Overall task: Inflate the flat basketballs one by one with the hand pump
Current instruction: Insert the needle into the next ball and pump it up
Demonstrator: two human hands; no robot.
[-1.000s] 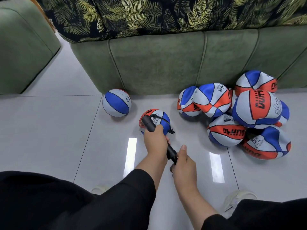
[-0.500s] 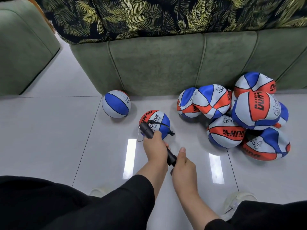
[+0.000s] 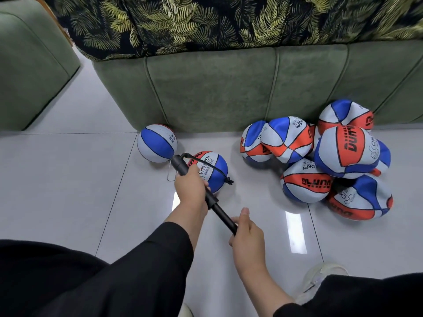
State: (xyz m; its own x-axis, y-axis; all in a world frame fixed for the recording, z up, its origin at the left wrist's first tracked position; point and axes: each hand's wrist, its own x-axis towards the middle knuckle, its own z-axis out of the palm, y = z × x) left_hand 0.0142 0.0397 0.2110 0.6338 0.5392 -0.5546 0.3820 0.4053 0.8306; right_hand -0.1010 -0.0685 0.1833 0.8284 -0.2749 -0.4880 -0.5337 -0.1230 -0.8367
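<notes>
Far to the left of your grip, a green upholstered seat (image 3: 29,72) fills the corner, with pale glossy floor tiles (image 3: 68,179) running from it toward you. Nearer in, just up and left of the pump's far end, a round blue-and-white ball (image 3: 157,143) sits against the base of the green sofa (image 3: 229,88), whose top is covered by a dark leaf-print throw (image 3: 206,19). Your left hand (image 3: 191,187) wraps its fingers fully around the barrel of the black hand pump (image 3: 180,164), gripping it firmly, and a thin wire loop (image 3: 170,175) hangs beside the barrel on its left. Directly behind that fist, touching it or very nearly so, lies the basketball (image 3: 214,171) being filled, red, white and blue with lettering across it; a black hose (image 3: 206,164) arcs from the pump's tip over the ball to its right side, though the exact point where it enters the ball is too small to make out. The pump's slim rod (image 3: 220,213) is drawn out between your fists, running down and right to your right hand (image 3: 246,229), which curls tight around the handle with the thumb pointing up. Well to the right of both hands, a heap of limp, dented flat basketballs (image 3: 320,161) piles against the sofa. Below your right wrist a pale shoe (image 3: 320,277) shows beside your dark sleeve.
</notes>
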